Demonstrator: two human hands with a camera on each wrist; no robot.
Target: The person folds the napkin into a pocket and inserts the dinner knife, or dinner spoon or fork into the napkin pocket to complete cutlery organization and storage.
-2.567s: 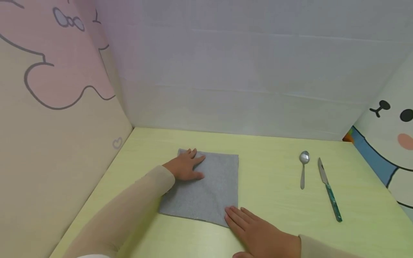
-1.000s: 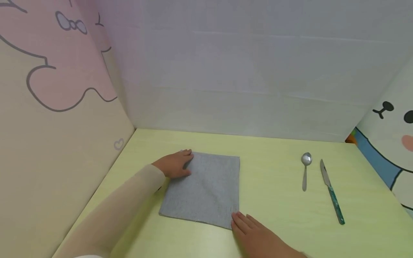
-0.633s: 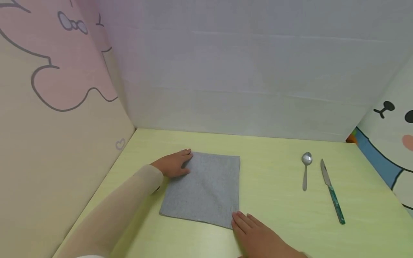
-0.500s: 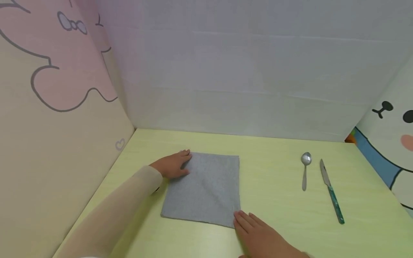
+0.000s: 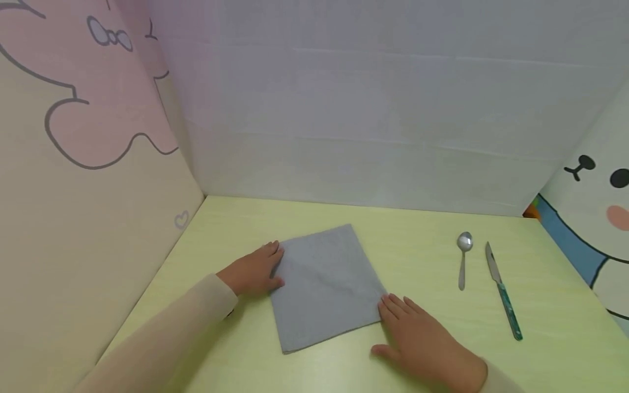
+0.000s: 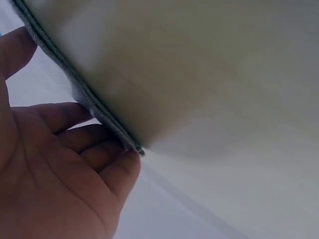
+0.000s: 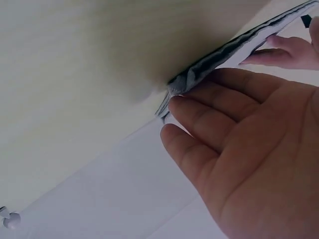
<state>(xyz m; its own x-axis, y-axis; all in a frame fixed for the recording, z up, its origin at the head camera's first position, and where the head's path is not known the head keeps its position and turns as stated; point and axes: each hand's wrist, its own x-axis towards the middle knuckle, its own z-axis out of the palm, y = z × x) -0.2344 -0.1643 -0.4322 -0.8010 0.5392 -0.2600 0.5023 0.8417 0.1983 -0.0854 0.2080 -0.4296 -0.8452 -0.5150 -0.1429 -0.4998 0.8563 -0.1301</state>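
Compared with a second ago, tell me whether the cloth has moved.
Yes, the cloth has turned counterclockwise in the head view, judged against the back edge of the table.

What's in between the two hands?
In the head view, the gray cloth lies between the left hand and the right hand, flat on the yellow table.
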